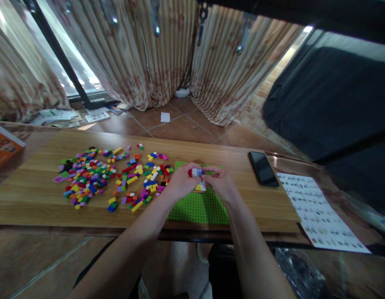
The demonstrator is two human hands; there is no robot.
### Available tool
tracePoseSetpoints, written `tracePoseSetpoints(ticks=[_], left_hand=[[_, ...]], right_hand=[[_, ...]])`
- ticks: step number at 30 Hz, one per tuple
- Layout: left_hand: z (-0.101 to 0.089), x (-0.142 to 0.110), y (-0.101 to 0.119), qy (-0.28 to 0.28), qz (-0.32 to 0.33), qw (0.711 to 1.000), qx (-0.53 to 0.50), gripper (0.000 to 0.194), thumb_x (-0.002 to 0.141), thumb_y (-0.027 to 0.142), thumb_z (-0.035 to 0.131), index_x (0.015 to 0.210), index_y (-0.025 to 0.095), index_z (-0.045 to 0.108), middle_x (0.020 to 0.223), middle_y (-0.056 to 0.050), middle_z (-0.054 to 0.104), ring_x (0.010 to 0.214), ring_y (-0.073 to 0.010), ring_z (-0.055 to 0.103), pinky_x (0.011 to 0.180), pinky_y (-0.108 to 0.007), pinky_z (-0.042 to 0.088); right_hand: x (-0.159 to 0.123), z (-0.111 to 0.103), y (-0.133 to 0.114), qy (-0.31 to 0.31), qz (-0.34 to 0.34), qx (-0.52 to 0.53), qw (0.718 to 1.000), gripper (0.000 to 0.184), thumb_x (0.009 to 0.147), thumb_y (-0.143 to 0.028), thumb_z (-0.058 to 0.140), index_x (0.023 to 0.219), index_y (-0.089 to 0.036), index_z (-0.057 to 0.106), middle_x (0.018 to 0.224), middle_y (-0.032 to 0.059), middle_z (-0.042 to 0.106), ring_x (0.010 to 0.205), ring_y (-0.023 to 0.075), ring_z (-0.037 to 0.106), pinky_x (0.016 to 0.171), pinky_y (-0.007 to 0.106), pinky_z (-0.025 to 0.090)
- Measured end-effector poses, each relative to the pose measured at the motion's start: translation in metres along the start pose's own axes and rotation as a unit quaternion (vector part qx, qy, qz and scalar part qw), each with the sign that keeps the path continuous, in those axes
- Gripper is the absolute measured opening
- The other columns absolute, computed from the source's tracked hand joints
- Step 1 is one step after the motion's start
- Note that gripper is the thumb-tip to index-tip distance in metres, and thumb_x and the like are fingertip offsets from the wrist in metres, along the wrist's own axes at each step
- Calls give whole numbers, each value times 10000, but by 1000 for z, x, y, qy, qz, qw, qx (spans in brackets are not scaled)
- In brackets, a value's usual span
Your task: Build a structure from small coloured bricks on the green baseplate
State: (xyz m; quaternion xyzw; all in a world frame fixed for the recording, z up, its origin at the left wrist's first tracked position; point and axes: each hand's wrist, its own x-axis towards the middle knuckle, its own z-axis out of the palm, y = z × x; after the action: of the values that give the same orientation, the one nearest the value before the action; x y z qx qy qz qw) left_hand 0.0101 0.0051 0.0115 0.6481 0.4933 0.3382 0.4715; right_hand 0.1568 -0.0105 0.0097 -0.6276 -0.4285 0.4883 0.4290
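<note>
Over the green baseplate [198, 207], both of my hands meet at a small toy brick build [197, 172] in white, pale blue, red and yellow. My left hand [182, 182] is closed around its left side, by the red part. From the right, the fingers of my right hand [219, 181] pinch at the build's edge; a bit of purple shows near those fingertips. My fingers hide much of the build, and I cannot tell whether it touches the baseplate.
Loose coloured bricks [92, 174] lie heaped on the left of the wooden table [251, 211], with smaller clusters nearer the baseplate. A black phone [263, 169] and a printed sheet [320, 209] lie to the right. An orange box [5, 145] stands far left.
</note>
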Motion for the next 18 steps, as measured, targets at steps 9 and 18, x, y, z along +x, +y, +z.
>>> tracePoseSetpoints(ticks=[9,18], left_hand=[[-5,-6,-1,-3,15,1000,8,379,727,171,635,1105,144,656,871,-39,709,730,-168,631,697,-290,509],[-43,1,-7,169,15,972,-163,281,780,253,646,1029,127,678,993,-91,719,922,-173,656,886,-326,508]], right_hand=[[-3,-2,-5,-16,11,31,999,493,519,-397,783,919,-126,682,444,-51,583,403,94,456,411,213,288],[-14,6,-11,198,-253,-164,933,334,868,-387,534,1045,-153,692,967,115,718,851,212,658,782,378,525]])
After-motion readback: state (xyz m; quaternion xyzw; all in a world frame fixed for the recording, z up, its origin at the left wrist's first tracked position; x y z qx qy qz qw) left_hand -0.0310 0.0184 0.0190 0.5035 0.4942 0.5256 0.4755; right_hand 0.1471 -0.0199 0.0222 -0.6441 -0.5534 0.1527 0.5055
